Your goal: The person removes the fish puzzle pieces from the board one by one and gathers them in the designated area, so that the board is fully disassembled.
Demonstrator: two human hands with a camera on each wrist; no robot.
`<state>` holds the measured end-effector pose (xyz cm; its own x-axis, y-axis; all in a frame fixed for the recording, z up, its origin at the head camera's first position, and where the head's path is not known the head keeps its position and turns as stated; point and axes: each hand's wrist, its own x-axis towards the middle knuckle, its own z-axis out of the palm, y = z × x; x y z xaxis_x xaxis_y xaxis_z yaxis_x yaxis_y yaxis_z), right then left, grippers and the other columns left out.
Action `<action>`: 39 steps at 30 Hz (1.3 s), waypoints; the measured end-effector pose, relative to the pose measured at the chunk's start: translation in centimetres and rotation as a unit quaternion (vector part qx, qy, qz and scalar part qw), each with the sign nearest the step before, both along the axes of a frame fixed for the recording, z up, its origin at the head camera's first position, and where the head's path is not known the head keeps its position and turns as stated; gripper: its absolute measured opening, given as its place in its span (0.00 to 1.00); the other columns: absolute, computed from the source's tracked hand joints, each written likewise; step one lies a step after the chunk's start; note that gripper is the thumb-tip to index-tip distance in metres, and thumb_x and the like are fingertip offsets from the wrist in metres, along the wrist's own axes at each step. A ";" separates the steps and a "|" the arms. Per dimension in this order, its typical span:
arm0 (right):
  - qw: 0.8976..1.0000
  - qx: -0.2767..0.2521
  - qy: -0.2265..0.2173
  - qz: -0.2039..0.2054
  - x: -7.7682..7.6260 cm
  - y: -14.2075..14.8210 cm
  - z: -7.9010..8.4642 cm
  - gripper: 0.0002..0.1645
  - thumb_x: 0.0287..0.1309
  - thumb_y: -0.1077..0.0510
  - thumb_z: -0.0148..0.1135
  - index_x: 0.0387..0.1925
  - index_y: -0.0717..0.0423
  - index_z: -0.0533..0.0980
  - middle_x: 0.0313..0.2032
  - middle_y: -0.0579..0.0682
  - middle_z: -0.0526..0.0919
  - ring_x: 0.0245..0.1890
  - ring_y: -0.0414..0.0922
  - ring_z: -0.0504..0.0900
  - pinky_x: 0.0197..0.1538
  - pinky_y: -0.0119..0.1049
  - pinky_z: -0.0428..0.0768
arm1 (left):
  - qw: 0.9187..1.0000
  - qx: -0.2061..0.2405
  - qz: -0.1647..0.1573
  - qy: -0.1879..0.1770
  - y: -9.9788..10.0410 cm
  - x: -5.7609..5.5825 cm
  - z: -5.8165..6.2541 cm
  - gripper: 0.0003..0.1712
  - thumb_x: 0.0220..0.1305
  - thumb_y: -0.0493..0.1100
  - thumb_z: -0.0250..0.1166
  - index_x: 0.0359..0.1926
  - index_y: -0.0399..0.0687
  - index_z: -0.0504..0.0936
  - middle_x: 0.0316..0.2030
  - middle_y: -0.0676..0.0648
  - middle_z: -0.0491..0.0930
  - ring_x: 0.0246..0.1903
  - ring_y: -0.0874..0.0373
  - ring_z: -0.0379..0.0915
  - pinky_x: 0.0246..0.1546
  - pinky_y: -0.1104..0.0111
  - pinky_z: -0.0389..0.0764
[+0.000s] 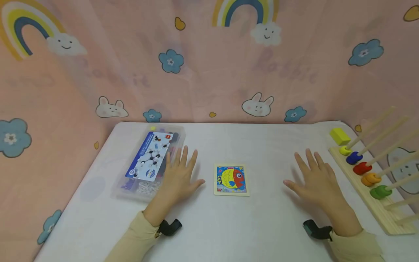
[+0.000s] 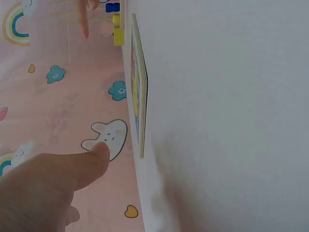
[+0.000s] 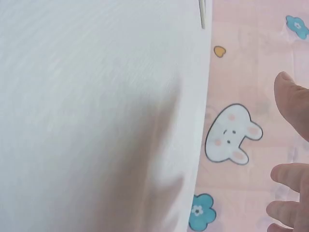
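Note:
A square fish puzzle (image 1: 231, 179) in a pale wooden frame lies flat on the white table between the two hands. My left hand (image 1: 180, 178) is spread with straight fingers and holds nothing; in the head view it overlaps the right side of a clear plastic box (image 1: 137, 194). That box has a blue and white molecule card (image 1: 150, 156) on its lid. On the other side, my right hand (image 1: 315, 182) is spread too, with nothing in it, left of a wooden peg stand. The left wrist view shows the puzzle (image 2: 138, 87) edge-on beyond the left thumb (image 2: 87, 169).
The peg stand (image 1: 389, 222) has tall slanting pegs with yellow, blue, red, orange and green beads at their bases. Behind it sits a yellow block (image 1: 340, 136). A pink patterned cloth (image 1: 209, 80) hangs along the table's back edge.

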<state>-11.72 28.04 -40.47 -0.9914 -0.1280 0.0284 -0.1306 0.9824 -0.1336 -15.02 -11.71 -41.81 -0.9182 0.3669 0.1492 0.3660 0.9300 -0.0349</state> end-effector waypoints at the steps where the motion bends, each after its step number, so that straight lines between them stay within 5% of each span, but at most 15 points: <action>1: 1.000 0.003 0.000 0.005 -0.2 -0.5 0.0 0.60 0.54 0.25 0.50 0.73 0.61 0.47 0.72 0.69 0.39 0.71 0.68 0.38 0.64 0.73 0.44 | 1.000 -0.006 -0.004 -0.001 0.3 -0.1 -0.1 0.54 0.57 0.73 0.54 0.75 0.52 0.48 0.73 0.37 0.45 0.73 0.40 0.37 0.69 0.38 0.38; 8: 0.998 -0.012 0.029 0.058 -1.4 -4.7 0.1 0.54 0.55 0.34 0.59 0.70 0.65 0.54 0.69 0.70 0.52 0.69 0.67 0.51 0.67 0.65 0.54 | 0.999 0.012 -0.045 -0.015 2.4 -0.9 -0.3 0.52 0.57 0.70 0.57 0.74 0.51 0.50 0.73 0.38 0.48 0.72 0.40 0.43 0.69 0.39 0.43; 18: 0.976 -0.165 -0.023 0.139 -3.1 -10.2 -0.3 0.42 0.56 0.50 0.65 0.68 0.62 0.60 0.68 0.61 0.62 0.68 0.59 0.59 0.66 0.59 0.63 | 0.992 0.058 -0.086 -0.075 4.7 -2.4 -0.7 0.46 0.60 0.62 0.61 0.72 0.47 0.56 0.72 0.42 0.55 0.71 0.47 0.51 0.70 0.48 0.55; 21: 0.963 -0.215 -0.052 0.155 -3.8 -11.6 -0.4 0.39 0.57 0.52 0.64 0.67 0.62 0.62 0.66 0.60 0.66 0.67 0.59 0.62 0.65 0.59 0.65 | 0.983 0.106 -0.094 -0.118 5.0 -2.7 -1.2 0.44 0.61 0.60 0.62 0.72 0.45 0.58 0.71 0.43 0.56 0.71 0.48 0.53 0.70 0.52 0.56; 26: 0.947 -0.250 -0.081 0.187 -5.0 -13.5 -0.8 0.33 0.58 0.55 0.64 0.62 0.64 0.67 0.59 0.59 0.73 0.59 0.56 0.73 0.61 0.53 0.73 | 0.953 0.208 -0.119 -0.185 4.9 -3.1 -2.1 0.38 0.62 0.53 0.63 0.68 0.41 0.64 0.69 0.42 0.62 0.68 0.49 0.58 0.70 0.58 0.58; 31: 0.934 -0.278 -0.118 0.192 -5.9 -14.8 -1.4 0.29 0.58 0.57 0.65 0.59 0.64 0.70 0.54 0.57 0.77 0.53 0.52 0.77 0.57 0.48 0.77 | 0.929 0.286 -0.141 -0.191 4.3 -3.4 -3.4 0.35 0.62 0.48 0.64 0.66 0.38 0.66 0.65 0.41 0.68 0.66 0.49 0.62 0.68 0.60 0.63; 35: 0.934 -0.275 -0.122 0.192 -6.3 -15.2 -2.1 0.28 0.57 0.58 0.65 0.57 0.64 0.71 0.53 0.56 0.77 0.52 0.51 0.76 0.58 0.48 0.76 | 0.921 0.308 -0.151 -0.185 4.0 -3.7 -4.1 0.34 0.62 0.47 0.64 0.65 0.36 0.68 0.65 0.42 0.68 0.66 0.49 0.61 0.67 0.58 0.64; 39: 0.938 -0.270 -0.104 0.192 -6.6 -15.3 -2.7 0.26 0.56 0.59 0.65 0.55 0.63 0.73 0.50 0.55 0.76 0.49 0.49 0.76 0.56 0.47 0.77 | 0.924 0.299 -0.154 -0.183 3.9 -3.9 -4.5 0.34 0.63 0.48 0.64 0.65 0.37 0.68 0.66 0.44 0.66 0.67 0.50 0.59 0.67 0.58 0.63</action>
